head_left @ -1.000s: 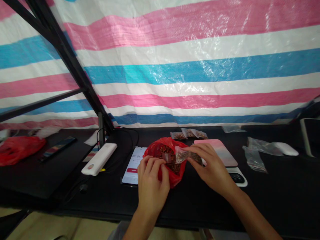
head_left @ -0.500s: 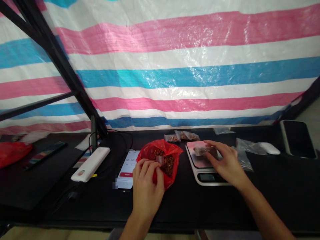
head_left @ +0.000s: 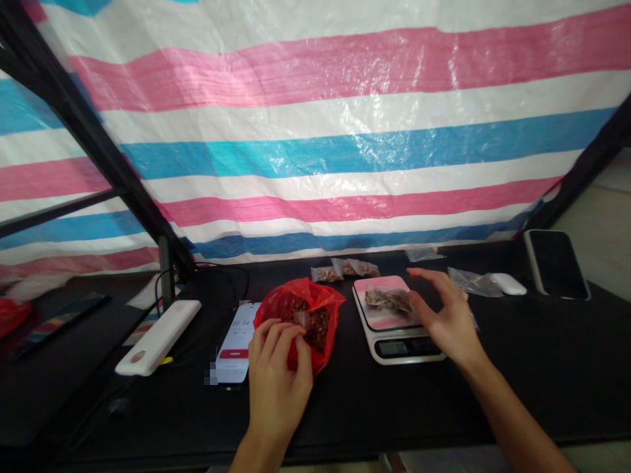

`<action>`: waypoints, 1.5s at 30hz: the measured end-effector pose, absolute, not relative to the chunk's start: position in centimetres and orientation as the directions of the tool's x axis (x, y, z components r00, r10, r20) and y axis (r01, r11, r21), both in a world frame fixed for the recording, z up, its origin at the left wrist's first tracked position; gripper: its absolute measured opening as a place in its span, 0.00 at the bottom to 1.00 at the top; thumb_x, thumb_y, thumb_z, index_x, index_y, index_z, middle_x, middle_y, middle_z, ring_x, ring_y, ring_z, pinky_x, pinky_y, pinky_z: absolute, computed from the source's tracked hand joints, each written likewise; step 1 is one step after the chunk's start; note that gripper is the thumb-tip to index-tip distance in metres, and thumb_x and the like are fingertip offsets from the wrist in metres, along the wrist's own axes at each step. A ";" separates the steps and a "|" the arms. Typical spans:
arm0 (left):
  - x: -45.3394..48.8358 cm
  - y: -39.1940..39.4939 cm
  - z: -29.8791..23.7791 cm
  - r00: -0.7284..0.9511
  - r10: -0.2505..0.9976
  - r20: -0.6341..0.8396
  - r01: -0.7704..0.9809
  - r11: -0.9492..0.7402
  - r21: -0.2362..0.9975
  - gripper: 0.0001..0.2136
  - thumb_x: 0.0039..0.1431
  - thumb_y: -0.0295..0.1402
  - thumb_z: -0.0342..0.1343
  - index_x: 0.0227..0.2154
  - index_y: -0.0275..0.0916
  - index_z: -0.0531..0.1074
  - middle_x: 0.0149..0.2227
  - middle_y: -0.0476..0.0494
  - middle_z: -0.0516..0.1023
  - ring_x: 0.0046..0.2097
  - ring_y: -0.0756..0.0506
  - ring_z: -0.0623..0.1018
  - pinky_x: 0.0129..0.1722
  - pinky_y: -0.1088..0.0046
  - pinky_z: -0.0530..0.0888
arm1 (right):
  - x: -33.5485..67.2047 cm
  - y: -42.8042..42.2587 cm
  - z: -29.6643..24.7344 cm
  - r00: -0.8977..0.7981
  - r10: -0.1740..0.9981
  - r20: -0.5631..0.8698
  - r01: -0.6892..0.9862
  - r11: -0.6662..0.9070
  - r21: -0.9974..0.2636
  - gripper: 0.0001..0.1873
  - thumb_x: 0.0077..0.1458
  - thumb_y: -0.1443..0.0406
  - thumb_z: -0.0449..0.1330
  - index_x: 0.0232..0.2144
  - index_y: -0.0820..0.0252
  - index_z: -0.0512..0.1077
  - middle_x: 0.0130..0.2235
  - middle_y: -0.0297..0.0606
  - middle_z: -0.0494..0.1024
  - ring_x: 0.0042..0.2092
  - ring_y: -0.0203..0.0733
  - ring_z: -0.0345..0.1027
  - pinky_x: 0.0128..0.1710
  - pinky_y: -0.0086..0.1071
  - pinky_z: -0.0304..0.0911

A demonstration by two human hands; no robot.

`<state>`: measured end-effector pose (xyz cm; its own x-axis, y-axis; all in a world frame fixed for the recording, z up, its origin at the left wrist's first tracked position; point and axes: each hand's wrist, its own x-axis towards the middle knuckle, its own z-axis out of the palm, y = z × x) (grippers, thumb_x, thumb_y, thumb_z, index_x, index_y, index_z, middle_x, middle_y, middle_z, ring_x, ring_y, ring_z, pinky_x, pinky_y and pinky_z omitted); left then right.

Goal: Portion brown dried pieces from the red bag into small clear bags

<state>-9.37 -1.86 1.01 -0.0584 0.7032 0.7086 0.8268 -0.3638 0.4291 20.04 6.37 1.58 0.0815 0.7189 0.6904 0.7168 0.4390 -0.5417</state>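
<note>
The left hand (head_left: 276, 374) kept its grip pinched on the rim of the red bag (head_left: 303, 318) of brown pieces. The right hand (head_left: 444, 315) was open, fingers spread, holding nothing, hovering at 3 o'clock of the small clear pouch (head_left: 387, 299). Half a second earlier it pressed that pouch onto the scale (head_left: 394, 328); now released, the pouch rested there alone, free for weighing. Three filled pouches (head_left: 345, 269) lay at 12 o'clock on the counter (head_left: 517, 368).

pouch (head_left: 388, 298) on scale (head_left: 394, 328) | bag (head_left: 305, 315) left of scale | phone (head_left: 235, 341) left of bag
</note>
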 end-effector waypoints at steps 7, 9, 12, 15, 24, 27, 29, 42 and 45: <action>-9.2 -2.1 1.2 -0.036 0.662 0.749 0.817 -0.412 0.404 0.07 0.65 0.24 0.54 0.37 0.42 0.75 0.38 0.45 0.80 0.48 0.40 0.74 0.51 0.57 0.73 | 20.3 6.3 1.8 0.221 0.663 0.715 0.727 0.377 -0.574 0.14 0.58 0.62 0.58 0.47 0.52 0.74 0.48 0.43 0.79 0.52 0.55 0.72 0.56 0.55 0.62; -9.2 -2.1 1.2 -0.020 0.661 0.750 0.806 -0.433 0.404 0.08 0.65 0.24 0.54 0.38 0.42 0.75 0.38 0.45 0.80 0.48 0.41 0.74 0.50 0.59 0.74 | 20.4 6.3 1.7 0.213 0.668 0.713 0.725 0.382 -0.574 0.13 0.58 0.61 0.58 0.46 0.52 0.74 0.48 0.43 0.80 0.52 0.55 0.72 0.56 0.55 0.61; -9.2 -2.3 1.3 0.019 0.653 0.757 0.788 -0.476 0.391 0.08 0.65 0.22 0.53 0.38 0.42 0.74 0.38 0.45 0.80 0.48 0.42 0.75 0.50 0.60 0.74 | 20.4 6.3 1.5 0.164 0.697 0.698 0.740 0.381 -0.554 0.14 0.59 0.60 0.58 0.48 0.51 0.74 0.49 0.43 0.79 0.53 0.55 0.72 0.56 0.54 0.60; -9.2 -2.4 1.3 0.052 0.644 0.763 0.779 -0.504 0.372 0.09 0.65 0.22 0.53 0.39 0.42 0.74 0.38 0.46 0.80 0.48 0.42 0.75 0.50 0.61 0.75 | 20.2 6.4 1.1 0.099 0.738 0.667 0.767 0.371 -0.524 0.16 0.60 0.59 0.58 0.50 0.50 0.74 0.52 0.42 0.79 0.55 0.56 0.72 0.57 0.55 0.56; -9.3 -2.7 1.5 0.057 0.642 0.765 0.772 -0.514 0.374 0.09 0.64 0.22 0.53 0.38 0.42 0.75 0.37 0.46 0.81 0.47 0.43 0.77 0.51 0.61 0.75 | 19.5 6.4 0.7 -0.022 0.802 0.597 0.804 0.370 -0.466 0.17 0.60 0.59 0.59 0.51 0.49 0.74 0.52 0.40 0.80 0.56 0.57 0.71 0.56 0.53 0.54; -9.4 -2.8 1.5 0.068 0.647 0.759 0.770 -0.518 0.372 0.09 0.64 0.21 0.53 0.39 0.43 0.74 0.38 0.47 0.80 0.46 0.43 0.77 0.50 0.62 0.75 | 19.4 6.5 0.3 -0.075 0.816 0.574 0.824 0.375 -0.425 0.18 0.59 0.59 0.60 0.52 0.49 0.75 0.52 0.41 0.80 0.56 0.57 0.71 0.56 0.54 0.55; -9.4 -2.9 1.6 0.072 0.647 0.759 0.765 -0.524 0.374 0.10 0.64 0.21 0.53 0.39 0.42 0.74 0.38 0.47 0.80 0.46 0.44 0.77 0.51 0.62 0.75 | 19.4 6.6 0.2 -0.092 0.823 0.560 0.835 0.370 -0.408 0.18 0.58 0.60 0.61 0.51 0.49 0.76 0.49 0.41 0.81 0.53 0.57 0.72 0.56 0.55 0.55; -10.2 -3.2 1.7 0.060 0.654 0.754 0.764 -0.517 0.387 0.09 0.65 0.21 0.52 0.40 0.42 0.73 0.38 0.47 0.79 0.44 0.46 0.76 0.48 0.67 0.73 | 11.5 3.6 3.0 -0.320 0.672 0.668 0.511 0.716 -0.476 0.16 0.63 0.68 0.60 0.52 0.49 0.73 0.49 0.41 0.78 0.51 0.48 0.72 0.52 0.43 0.70; -10.5 -3.3 1.8 0.054 0.656 0.752 0.769 -0.508 0.388 0.09 0.65 0.21 0.52 0.40 0.42 0.72 0.38 0.47 0.79 0.44 0.45 0.77 0.47 0.67 0.73 | 10.4 3.7 2.5 -0.364 0.662 0.656 0.539 0.724 -0.431 0.18 0.63 0.71 0.60 0.53 0.50 0.73 0.50 0.41 0.77 0.51 0.48 0.71 0.52 0.44 0.70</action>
<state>-10.51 -3.29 1.76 0.0542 0.6565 0.7524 0.7691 -0.5080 0.3878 10.42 3.68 2.51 -0.3638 0.6616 0.6557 0.5394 0.7235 -0.4308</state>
